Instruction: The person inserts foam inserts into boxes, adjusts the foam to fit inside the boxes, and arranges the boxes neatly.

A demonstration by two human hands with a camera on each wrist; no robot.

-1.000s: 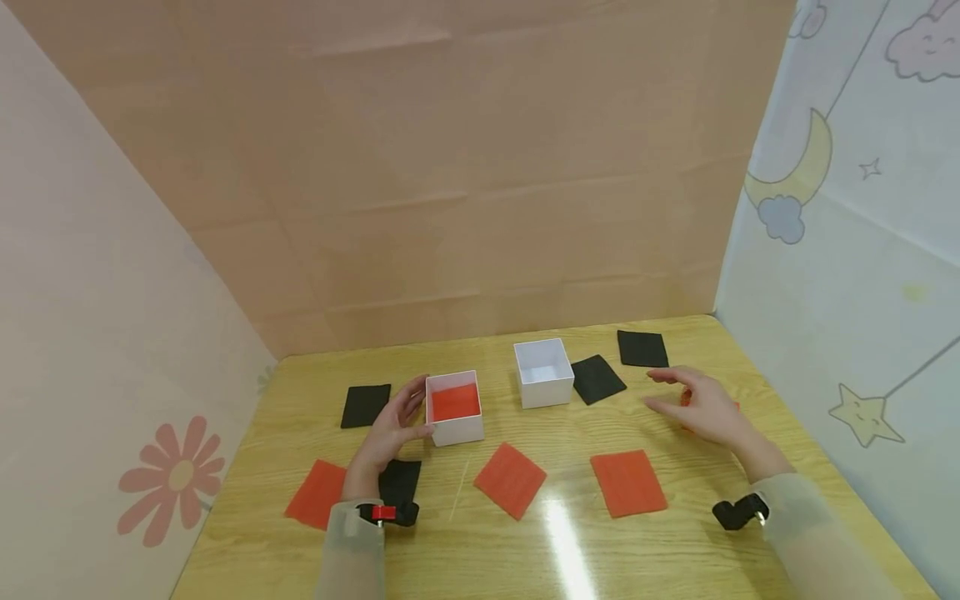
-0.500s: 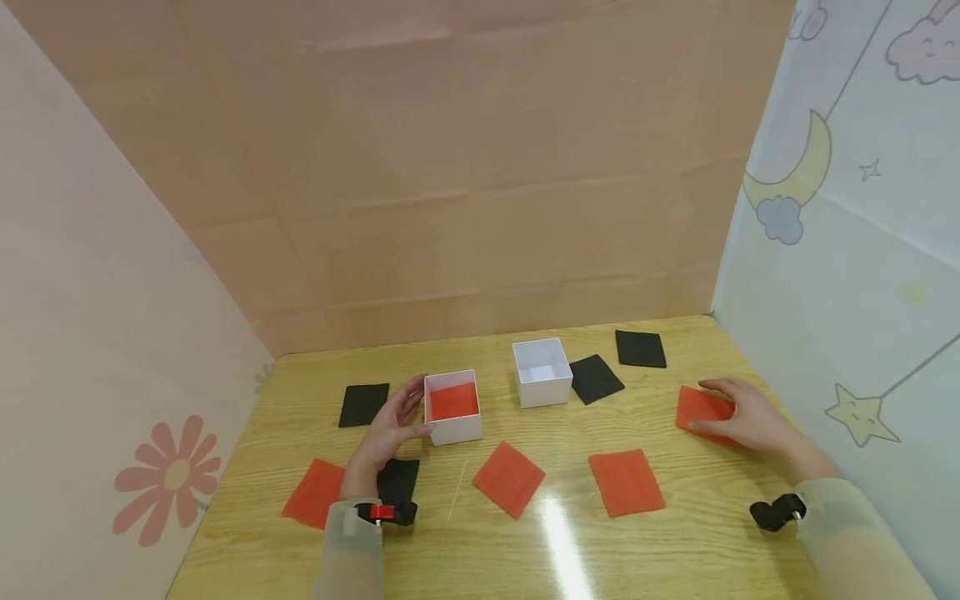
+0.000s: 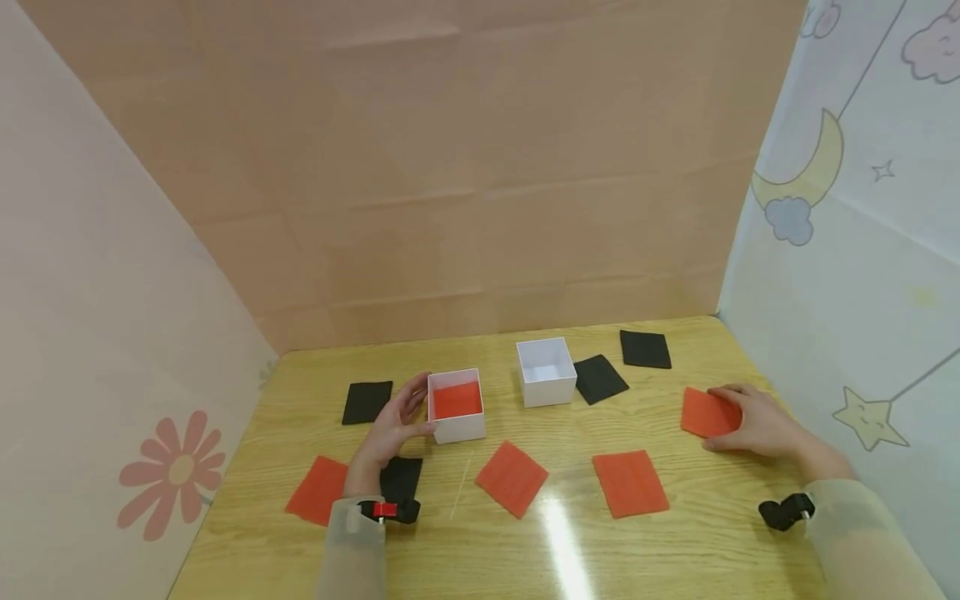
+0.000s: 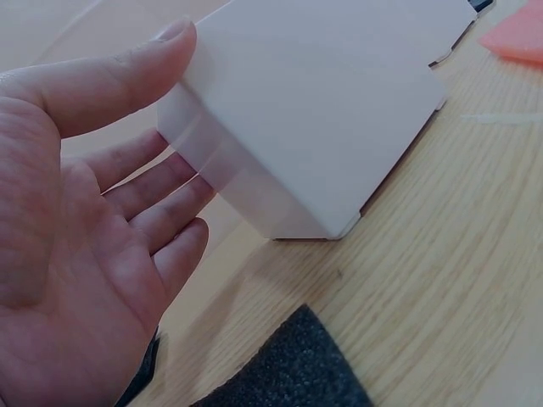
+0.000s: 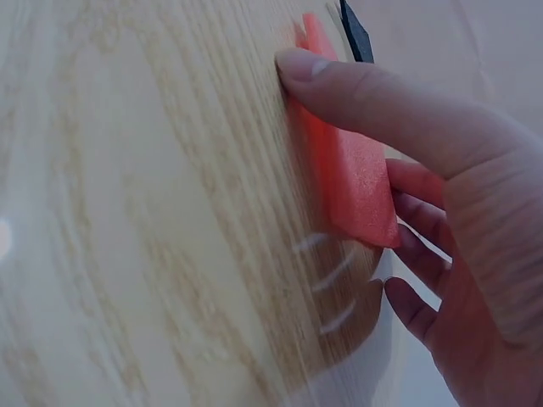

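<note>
My left hand rests against the left side of a white box that has a red pad lying in its bottom. In the left wrist view the thumb lies on the near face of this white box and straight fingers lie along the side face. My right hand is at the table's right side on a red foam pad. In the right wrist view the thumb and fingers pinch that red pad by opposite edges, with its near edge raised off the wood.
An empty white box stands behind the middle. Black pads lie at the back, and one black pad sits by my left wrist. Red pads lie in front. Paper walls close three sides.
My right hand moved from above the table's middle right out to the red pad near the right wall and took it between thumb and fingers. The left hand stayed at the box.
</note>
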